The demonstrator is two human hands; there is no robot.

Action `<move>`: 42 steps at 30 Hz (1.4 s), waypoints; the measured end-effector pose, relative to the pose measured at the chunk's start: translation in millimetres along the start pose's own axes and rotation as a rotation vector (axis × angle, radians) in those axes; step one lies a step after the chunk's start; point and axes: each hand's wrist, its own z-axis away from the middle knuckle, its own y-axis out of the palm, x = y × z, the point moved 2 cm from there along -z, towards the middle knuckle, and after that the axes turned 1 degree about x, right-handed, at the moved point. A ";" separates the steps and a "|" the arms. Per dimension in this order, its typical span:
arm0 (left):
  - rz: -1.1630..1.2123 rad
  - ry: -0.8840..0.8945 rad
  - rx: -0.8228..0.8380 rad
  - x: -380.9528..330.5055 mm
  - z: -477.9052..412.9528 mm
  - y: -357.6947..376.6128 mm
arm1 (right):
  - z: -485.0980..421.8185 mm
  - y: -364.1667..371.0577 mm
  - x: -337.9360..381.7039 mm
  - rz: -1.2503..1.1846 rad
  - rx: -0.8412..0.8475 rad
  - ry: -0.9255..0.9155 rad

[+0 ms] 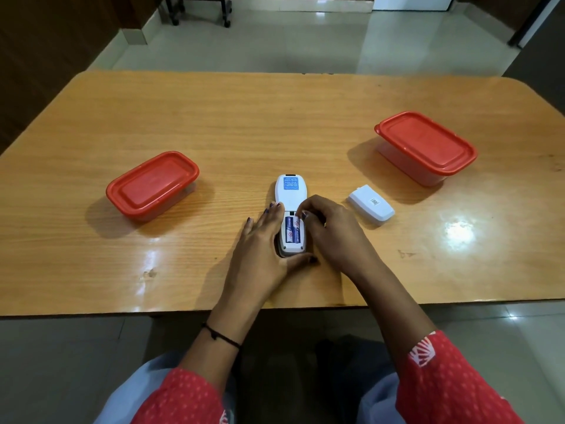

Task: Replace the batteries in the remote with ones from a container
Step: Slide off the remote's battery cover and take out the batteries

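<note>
A white remote lies face down near the table's front middle, its battery bay open with two blue batteries inside. My left hand grips the remote's left side and lower end. My right hand rests at the bay's right edge, fingertips touching the top of the right battery. The white battery cover lies loose on the table to the right. Two clear containers with red lids stand shut: one at the left, one at the far right. Their contents are hidden.
The wooden table has rounded corners; its front edge runs just below my wrists. Beyond the far edge is a tiled floor with the legs of a wheeled black stand.
</note>
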 end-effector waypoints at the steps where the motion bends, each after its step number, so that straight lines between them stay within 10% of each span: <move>1: 0.002 0.004 -0.005 0.5 0.2 0.1 | -2.4 3.1 0.1 0.017 0.003 0.002; 17: -0.053 -0.003 0.013 1.2 0.1 1.2 | 18.7 25.9 27.3 0.159 -0.047 -0.137; 25: -0.183 0.024 0.100 -1.7 2.9 1.1 | 21.0 13.1 3.6 -0.292 -0.091 0.028; 34: -0.114 -0.120 0.180 -2.7 10.5 -6.6 | 33.6 -4.3 4.7 -0.137 0.188 -0.141; 42: 0.340 -0.133 0.022 0.9 27.4 -25.9 | 38.9 -8.7 10.2 -0.211 0.081 -0.177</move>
